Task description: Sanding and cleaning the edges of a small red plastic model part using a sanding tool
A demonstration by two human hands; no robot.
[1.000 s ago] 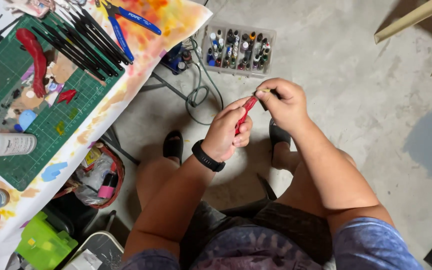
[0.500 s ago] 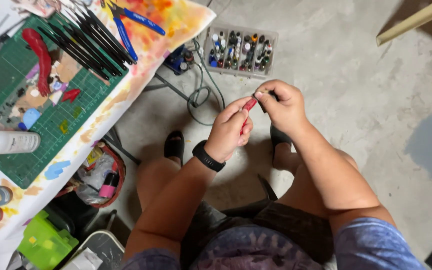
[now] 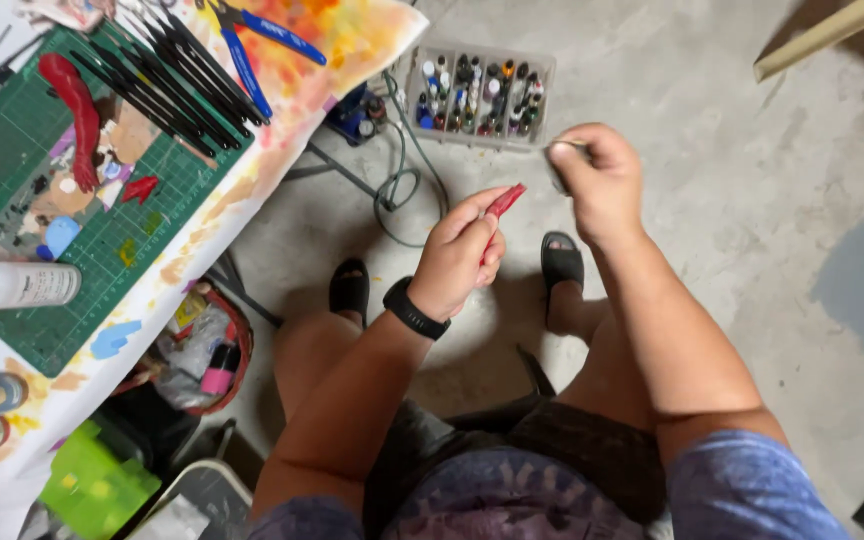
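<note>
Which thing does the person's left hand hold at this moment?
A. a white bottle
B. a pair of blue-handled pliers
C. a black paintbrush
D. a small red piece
D: the left hand grips a small red piece over the floor, while the blue-handled pliers, the white bottle and the black paintbrushes all lie on the table, away from both hands.

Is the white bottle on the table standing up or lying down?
Lying down. The white bottle rests on its side across the green cutting mat.
</note>
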